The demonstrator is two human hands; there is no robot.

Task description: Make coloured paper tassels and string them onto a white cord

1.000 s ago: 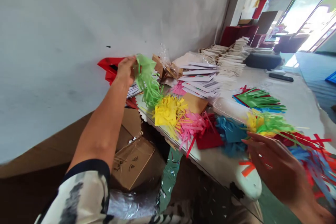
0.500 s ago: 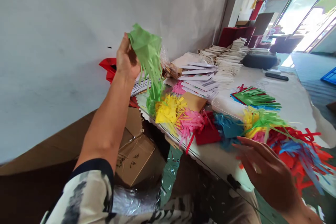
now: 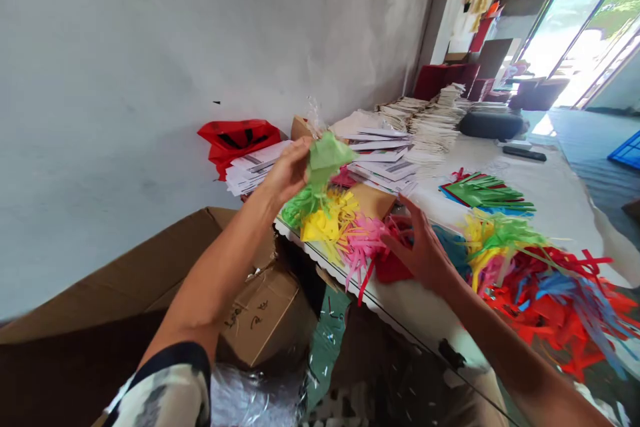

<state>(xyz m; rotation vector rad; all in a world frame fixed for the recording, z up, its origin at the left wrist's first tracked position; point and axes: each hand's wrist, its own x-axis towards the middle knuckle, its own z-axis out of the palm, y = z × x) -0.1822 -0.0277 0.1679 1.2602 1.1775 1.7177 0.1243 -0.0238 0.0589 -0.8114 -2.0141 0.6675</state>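
My left hand (image 3: 293, 170) is closed on a light green fringed paper piece (image 3: 327, 159), whose cut strips hang down over a green fringed pile (image 3: 303, 203). A yellow fringed bunch (image 3: 325, 217) lies just below it on the table edge. My right hand (image 3: 420, 240), fingers apart and holding nothing, hovers over a red fringed paper (image 3: 393, 267). Left of that hand is a pink fringed bunch (image 3: 363, 235); a blue fringed bunch (image 3: 450, 243) is partly hidden behind it. A brown paper square (image 3: 373, 200) lies behind the pink bunch.
White envelopes (image 3: 385, 153) and tall paper stacks (image 3: 440, 120) stand along the wall. More fringed papers in mixed colours (image 3: 550, 287) spread at the right. A green-topped stack (image 3: 487, 192) lies behind them. Cardboard boxes (image 3: 265, 320) sit below the table's left edge.
My left hand has come down and to the right with the green fringed paper, toward the table. My right hand has moved left and up, from near the blue bunch to over the red paper.
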